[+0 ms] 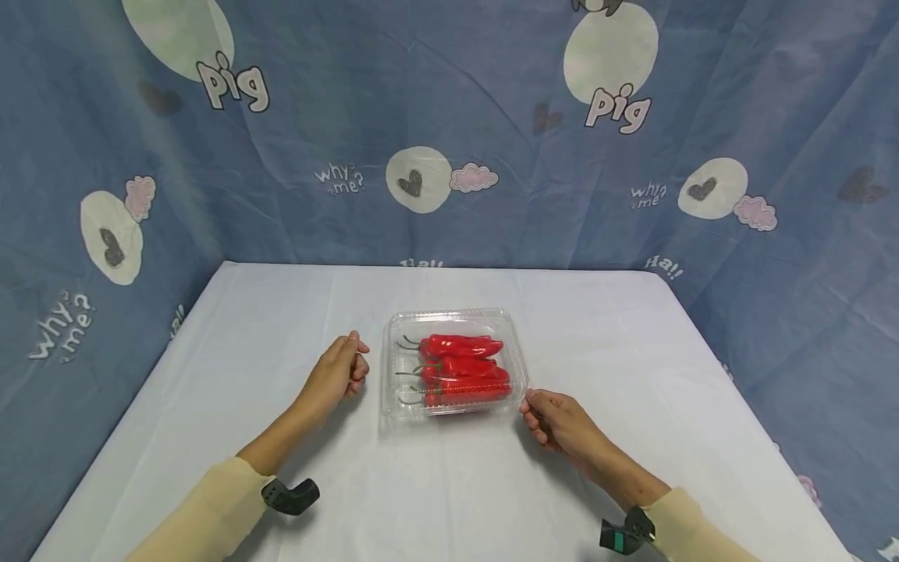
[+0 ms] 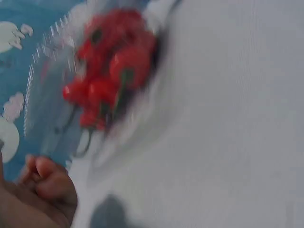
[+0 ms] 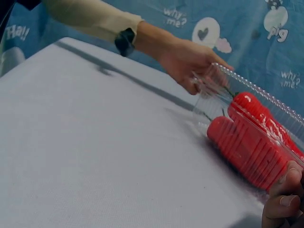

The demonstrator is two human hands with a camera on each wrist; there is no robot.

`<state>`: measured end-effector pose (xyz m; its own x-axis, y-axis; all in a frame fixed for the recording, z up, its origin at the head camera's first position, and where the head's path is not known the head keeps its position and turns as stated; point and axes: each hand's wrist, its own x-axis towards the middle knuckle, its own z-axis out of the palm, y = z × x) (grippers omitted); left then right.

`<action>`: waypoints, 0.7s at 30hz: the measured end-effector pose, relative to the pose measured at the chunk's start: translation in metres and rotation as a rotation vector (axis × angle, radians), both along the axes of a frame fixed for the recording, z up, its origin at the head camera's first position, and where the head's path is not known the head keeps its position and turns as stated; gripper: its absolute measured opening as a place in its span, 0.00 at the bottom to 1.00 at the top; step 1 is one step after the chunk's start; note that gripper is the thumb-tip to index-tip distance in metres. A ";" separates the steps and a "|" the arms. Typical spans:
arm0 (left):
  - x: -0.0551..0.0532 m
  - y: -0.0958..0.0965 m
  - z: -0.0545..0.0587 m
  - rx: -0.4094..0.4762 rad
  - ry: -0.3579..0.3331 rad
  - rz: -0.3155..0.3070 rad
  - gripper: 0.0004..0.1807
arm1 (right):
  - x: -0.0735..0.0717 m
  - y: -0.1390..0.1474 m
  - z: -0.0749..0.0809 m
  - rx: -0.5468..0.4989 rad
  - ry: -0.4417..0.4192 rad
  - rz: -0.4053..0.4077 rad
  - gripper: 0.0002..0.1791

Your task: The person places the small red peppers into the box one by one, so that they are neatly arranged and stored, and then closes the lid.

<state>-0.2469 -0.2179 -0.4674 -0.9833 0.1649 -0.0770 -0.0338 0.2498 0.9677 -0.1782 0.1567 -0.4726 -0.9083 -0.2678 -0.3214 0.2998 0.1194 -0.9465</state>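
Note:
A clear plastic box point(image 1: 516, 343) with a ridged rim sits on the white table, holding several glossy red chili peppers point(image 1: 463, 367). Their green stems point left in the head view. My right hand point(image 1: 558, 421) is at the box's near right corner, its thumb and curled index finger pinching the edge. In the right wrist view, the fingertips point(image 3: 290, 183) overlap the box's end. To the left of the box, my left hand point(image 1: 344, 367) has loosely curled fingers and holds nothing. A small gap separates it from the box in the head view. The left wrist view is blurred.
White cloth covers the table point(image 1: 618, 328). A blue printed curtain point(image 1: 449, 94) hangs behind it and along both sides. Each wrist wears a black device point(image 1: 290, 496) beside a pale yellow sleeve point(image 1: 204, 515).

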 end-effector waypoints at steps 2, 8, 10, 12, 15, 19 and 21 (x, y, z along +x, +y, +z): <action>0.009 0.004 0.005 0.045 -0.131 0.008 0.33 | 0.001 0.000 0.001 -0.004 -0.006 -0.012 0.22; 0.043 0.018 0.009 0.120 -0.402 -0.034 0.40 | 0.000 -0.001 0.001 -0.019 -0.015 -0.018 0.21; 0.054 0.024 0.008 0.133 -0.441 -0.056 0.40 | 0.000 -0.001 0.001 -0.020 -0.013 -0.018 0.21; 0.064 0.029 0.006 0.150 -0.461 -0.082 0.41 | 0.001 -0.001 0.001 -0.022 -0.013 -0.020 0.21; 0.077 0.035 0.004 0.182 -0.466 -0.132 0.42 | 0.001 -0.002 0.001 -0.026 -0.015 -0.024 0.20; 0.088 0.043 0.000 0.264 -0.459 -0.129 0.36 | 0.001 -0.003 0.001 -0.019 -0.015 -0.026 0.20; 0.091 0.047 -0.002 0.297 -0.446 -0.091 0.30 | 0.002 -0.004 0.001 -0.012 -0.018 -0.029 0.20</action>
<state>-0.1559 -0.1707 -0.4695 -0.8469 0.3257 -0.4204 -0.4482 -0.0116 0.8939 -0.1762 0.1525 -0.4719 -0.9097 -0.2452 -0.3351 0.3202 0.0994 -0.9421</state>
